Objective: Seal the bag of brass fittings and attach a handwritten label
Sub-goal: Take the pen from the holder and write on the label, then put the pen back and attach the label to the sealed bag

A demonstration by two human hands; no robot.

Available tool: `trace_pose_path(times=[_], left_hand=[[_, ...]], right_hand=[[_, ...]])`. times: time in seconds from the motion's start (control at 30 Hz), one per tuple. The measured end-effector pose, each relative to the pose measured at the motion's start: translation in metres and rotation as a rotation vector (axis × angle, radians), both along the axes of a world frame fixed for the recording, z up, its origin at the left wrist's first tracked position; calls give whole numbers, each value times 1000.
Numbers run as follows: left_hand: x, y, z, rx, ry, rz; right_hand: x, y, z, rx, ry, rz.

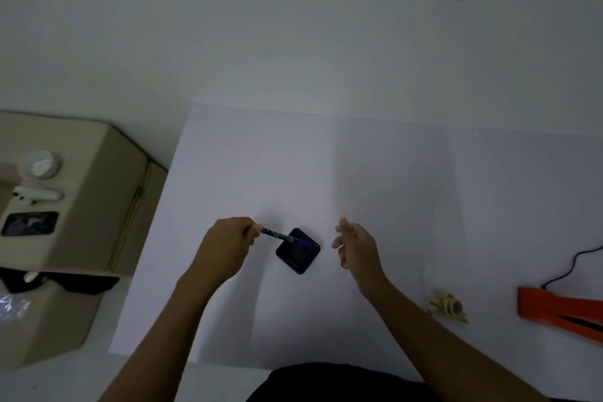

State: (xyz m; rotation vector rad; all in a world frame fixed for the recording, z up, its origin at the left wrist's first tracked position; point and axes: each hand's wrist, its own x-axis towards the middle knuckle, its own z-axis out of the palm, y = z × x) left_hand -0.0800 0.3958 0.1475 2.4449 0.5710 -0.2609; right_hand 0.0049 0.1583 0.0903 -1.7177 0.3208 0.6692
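Blue plastic marker pen [284, 236]: left hand [228, 243] pinches its rear end, fingers curled round it; tip lies over a square black holder [297, 254], probably the pen's store. Free right hand [355, 246] hovers just right of the holder, fingers loose and apart, holding nothing; likely to steady it. Pale, lumpy bag of brass fittings [447, 305] rests on the white table [391, 173] beside the right forearm, untouched. Orange sealer-like tool [554, 307] lies well right. No label seen.

No legible text anywhere.
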Motion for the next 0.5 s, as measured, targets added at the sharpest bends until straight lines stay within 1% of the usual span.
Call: trace_pose_path(times=[0.1,0.17,0.3,0.5], left_hand=[[8,-12,-16,267,84,-127],[16,-22,-27,341,149,-198],[27,-40,-54,364,297,-308],[29,-44,-79,301,339,-282]], right_hand=[[-12,-7,-21,-126,26,57],[-22,-6,-30,-168,62,79],[-35,6,-41,-157,138,117],[-46,23,-56,-138,162,128]])
